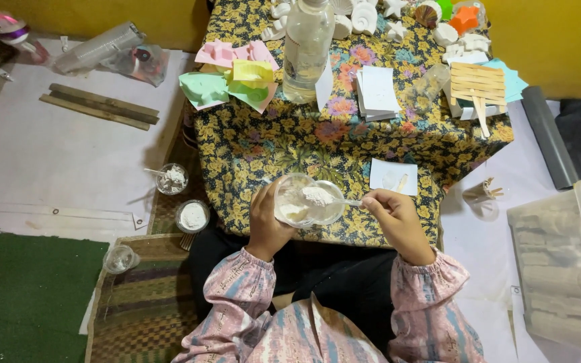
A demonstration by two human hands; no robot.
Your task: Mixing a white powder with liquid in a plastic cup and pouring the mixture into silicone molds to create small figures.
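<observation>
Left hand (267, 222): wrapped around a clear cup (297, 202), held over the table's near edge, tipped a little toward the person.
Right hand (391, 215): fingers pinched shut on the handle of a spoon (327, 197); its bowl sits over the cup mouth, heaped with white powder.
Cup contents: a layer of white powder or paste at the bottom.
Table (270, 148): low, covered with a yellow flowered cloth; the person sits at its near edge, knees under it.
Near the hands: a white paper square (393, 176) lies just beyond the right hand, by the near right corner.
Middle: a clear bottle (307, 47) stands upright at centre; a stack of white cards (378, 93) to its right.
Left edge: pink, yellow and green moulds (237, 74) heaped together.
Far edge: white cast figures (364, 17), a few painted.
Right edge: a bundle of wooden sticks (477, 84) on blue paper.
Floor, left: two small cups (183, 198) with white powder, an empty one (120, 257) nearer the person.
Floor, right: a clear tub (566, 262), well apart from the right elbow.
Open room: bare cloth between the cup and the bottle.
</observation>
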